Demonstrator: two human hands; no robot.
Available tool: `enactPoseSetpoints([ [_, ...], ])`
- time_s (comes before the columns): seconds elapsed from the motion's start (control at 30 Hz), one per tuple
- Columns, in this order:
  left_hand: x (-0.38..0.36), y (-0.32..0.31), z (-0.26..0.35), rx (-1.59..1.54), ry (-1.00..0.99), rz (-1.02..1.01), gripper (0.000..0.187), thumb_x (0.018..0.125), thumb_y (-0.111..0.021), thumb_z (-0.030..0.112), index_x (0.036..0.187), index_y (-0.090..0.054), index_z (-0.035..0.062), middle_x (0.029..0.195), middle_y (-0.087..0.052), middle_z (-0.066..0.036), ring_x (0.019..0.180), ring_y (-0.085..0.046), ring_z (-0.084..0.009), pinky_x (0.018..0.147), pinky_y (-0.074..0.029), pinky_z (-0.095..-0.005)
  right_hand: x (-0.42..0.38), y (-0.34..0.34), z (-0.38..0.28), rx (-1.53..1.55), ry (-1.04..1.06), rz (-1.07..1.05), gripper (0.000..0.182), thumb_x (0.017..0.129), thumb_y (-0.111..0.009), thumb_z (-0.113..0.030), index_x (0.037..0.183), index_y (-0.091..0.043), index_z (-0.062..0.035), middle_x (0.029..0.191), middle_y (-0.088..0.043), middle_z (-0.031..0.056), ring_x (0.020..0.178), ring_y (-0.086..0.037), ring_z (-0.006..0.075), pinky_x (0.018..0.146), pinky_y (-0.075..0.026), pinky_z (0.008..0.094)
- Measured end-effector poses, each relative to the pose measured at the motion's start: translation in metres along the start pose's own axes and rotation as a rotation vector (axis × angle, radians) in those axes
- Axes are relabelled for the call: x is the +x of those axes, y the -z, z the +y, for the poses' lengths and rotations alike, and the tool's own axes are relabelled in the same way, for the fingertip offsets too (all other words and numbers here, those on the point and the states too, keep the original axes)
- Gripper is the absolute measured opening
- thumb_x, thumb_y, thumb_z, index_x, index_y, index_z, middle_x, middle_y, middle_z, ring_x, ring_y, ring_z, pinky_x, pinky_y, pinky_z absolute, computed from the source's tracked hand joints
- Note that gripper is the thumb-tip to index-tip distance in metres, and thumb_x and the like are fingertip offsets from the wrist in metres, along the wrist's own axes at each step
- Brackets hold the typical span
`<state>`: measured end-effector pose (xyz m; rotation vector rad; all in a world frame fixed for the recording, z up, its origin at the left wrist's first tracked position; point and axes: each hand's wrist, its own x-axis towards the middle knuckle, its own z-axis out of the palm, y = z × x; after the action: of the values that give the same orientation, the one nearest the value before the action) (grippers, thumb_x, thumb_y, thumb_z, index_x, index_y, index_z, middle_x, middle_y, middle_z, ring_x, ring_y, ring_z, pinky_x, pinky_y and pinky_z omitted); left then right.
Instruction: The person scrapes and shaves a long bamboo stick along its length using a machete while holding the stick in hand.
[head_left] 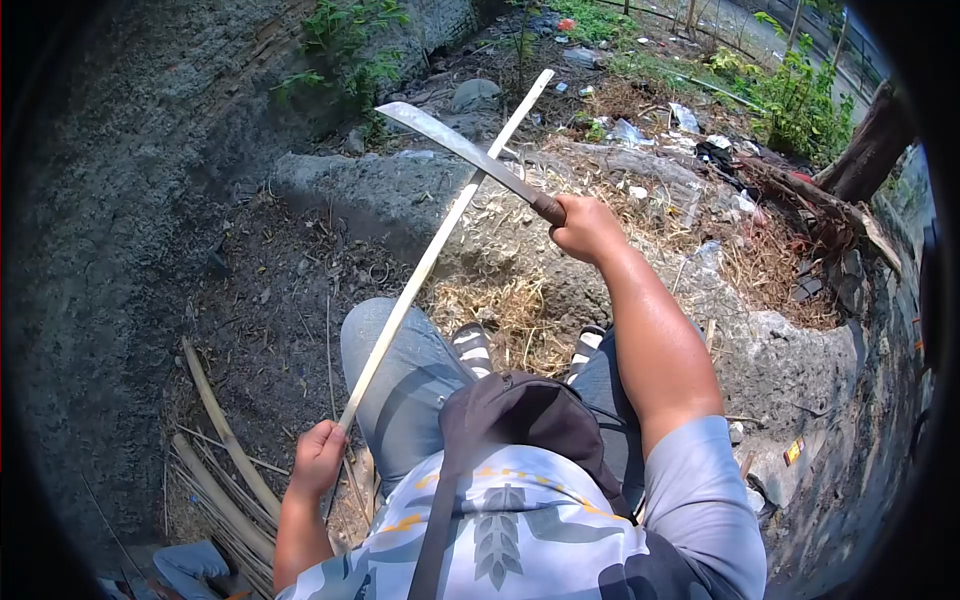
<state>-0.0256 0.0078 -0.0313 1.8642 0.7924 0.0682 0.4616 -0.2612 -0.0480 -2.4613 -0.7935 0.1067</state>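
Note:
A long pale wooden strip slants from lower left to upper centre. My left hand is closed around its lower end, beside my bent knee. My right hand grips the dark handle of a machete, whose blade points up and to the left. The blade crosses the strip in its upper part, seemingly against it, where a thin sliver sticks out to the right. Curled shavings lie on the ground around the crossing.
A rough wall rises at the left. Cut sticks lie at lower left, near a piece of blue-grey cloth. A concrete ledge runs ahead. Litter, plants and a tree trunk are at upper right.

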Motion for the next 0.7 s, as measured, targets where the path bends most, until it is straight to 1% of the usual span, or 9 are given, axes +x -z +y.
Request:
enactPoseSetpoints([
  [0.17, 0.004, -0.007, 0.011, -0.194, 0.102, -0.079, 0.030, 0.110, -0.051, 0.021, 0.086, -0.061, 0.0057, 0.063, -0.046, 0.005, 0.053, -0.039, -0.0056, 0.050, -0.031, -0.0258, -0.011, -0.005, -0.037, -0.172, 0.392, -0.070, 0.018, 0.078, -0.071, -0.017, 0.095, -0.067, -0.0120, 0.088, -0.074, 0.0126, 0.090, -0.072, 0.0361, 0.083, -0.057, 0.0496],
  [0.2, 0.005, -0.004, 0.011, -0.193, 0.087, -0.080, 0.029, 0.109, -0.051, 0.021, 0.086, -0.061, 0.0056, 0.063, -0.047, 0.005, 0.053, -0.039, -0.0058, 0.050, -0.031, -0.0259, -0.011, -0.006, -0.037, -0.139, 0.539, 0.022, 0.017, 0.075, -0.073, -0.018, 0.086, -0.062, -0.0134, 0.079, -0.070, 0.0114, 0.078, -0.070, 0.0361, 0.079, -0.054, 0.0463],
  [0.3, -0.005, 0.020, -0.001, -0.203, 0.096, -0.076, 0.028, 0.107, -0.052, 0.021, 0.086, -0.061, 0.0052, 0.064, -0.048, 0.004, 0.052, -0.040, -0.0064, 0.049, -0.031, -0.0257, -0.008, 0.001, -0.028, -0.172, 0.545, 0.105, 0.017, 0.074, -0.074, -0.018, 0.084, -0.062, -0.0139, 0.078, -0.070, 0.0113, 0.076, -0.069, 0.0354, 0.078, -0.053, 0.0424],
  [0.4, -0.023, 0.041, -0.017, -0.207, 0.128, -0.019, 0.026, 0.104, -0.053, 0.019, 0.084, -0.061, 0.0041, 0.063, -0.049, 0.003, 0.051, -0.040, -0.0068, 0.048, -0.030, -0.0248, 0.008, 0.012, 0.013, 0.017, 0.118, 0.144, 0.022, 0.079, -0.070, -0.017, 0.101, -0.069, -0.0113, 0.090, -0.073, 0.0199, 0.088, -0.070, 0.0421, 0.079, -0.055, 0.0514],
  [0.43, -0.027, 0.043, -0.014, -0.166, 0.140, 0.003, 0.026, 0.104, -0.053, 0.019, 0.084, -0.062, 0.0042, 0.063, -0.049, 0.003, 0.051, -0.040, -0.0069, 0.048, -0.030, -0.0248, 0.014, 0.013, 0.025, 0.092, -0.075, 0.186, 0.025, 0.080, -0.072, -0.020, 0.102, -0.070, -0.0084, 0.091, -0.074, 0.0203, 0.087, -0.071, 0.0401, 0.078, -0.055, 0.0488],
  [0.5, -0.036, 0.045, -0.010, -0.082, 0.169, 0.047, 0.026, 0.105, -0.053, 0.019, 0.084, -0.062, 0.0044, 0.063, -0.049, 0.003, 0.051, -0.040, -0.0069, 0.048, -0.030, -0.0249, 0.019, 0.011, 0.040, 0.206, -0.248, 0.260, 0.027, 0.079, -0.074, -0.024, 0.099, -0.069, -0.0051, 0.088, -0.074, 0.0196, 0.084, -0.071, 0.0376, 0.077, -0.055, 0.0475],
  [0.6, -0.029, 0.038, -0.015, -0.172, 0.141, -0.013, 0.028, 0.106, -0.053, 0.021, 0.085, -0.062, 0.0046, 0.062, -0.049, 0.003, 0.051, -0.040, -0.0067, 0.048, -0.030, -0.0254, 0.016, 0.007, 0.036, 0.327, -0.315, 0.294, 0.029, 0.080, -0.071, -0.026, 0.099, -0.070, -0.0036, 0.090, -0.075, 0.0201, 0.087, -0.072, 0.0384, 0.079, -0.055, 0.0480],
  [0.63, -0.024, 0.033, -0.016, -0.179, 0.121, -0.022, 0.029, 0.106, -0.053, 0.021, 0.085, -0.062, 0.0047, 0.062, -0.049, 0.003, 0.051, -0.040, -0.0067, 0.048, -0.031, -0.0254, 0.018, 0.000, 0.035, 0.330, -0.263, 0.373, 0.027, 0.079, -0.069, -0.025, 0.095, -0.069, -0.0037, 0.087, -0.074, 0.0195, 0.083, -0.072, 0.0380, 0.077, -0.055, 0.0474],
  [0.7, -0.010, 0.022, -0.011, -0.191, 0.077, -0.040, 0.030, 0.107, -0.054, 0.023, 0.085, -0.062, 0.0050, 0.062, -0.048, 0.004, 0.051, -0.040, -0.0066, 0.048, -0.032, -0.0256, 0.016, -0.001, 0.028, 0.401, -0.195, 0.334, 0.026, 0.077, -0.070, -0.024, 0.092, -0.069, -0.0035, 0.083, -0.073, 0.0198, 0.080, -0.071, 0.0378, 0.075, -0.054, 0.0473],
])
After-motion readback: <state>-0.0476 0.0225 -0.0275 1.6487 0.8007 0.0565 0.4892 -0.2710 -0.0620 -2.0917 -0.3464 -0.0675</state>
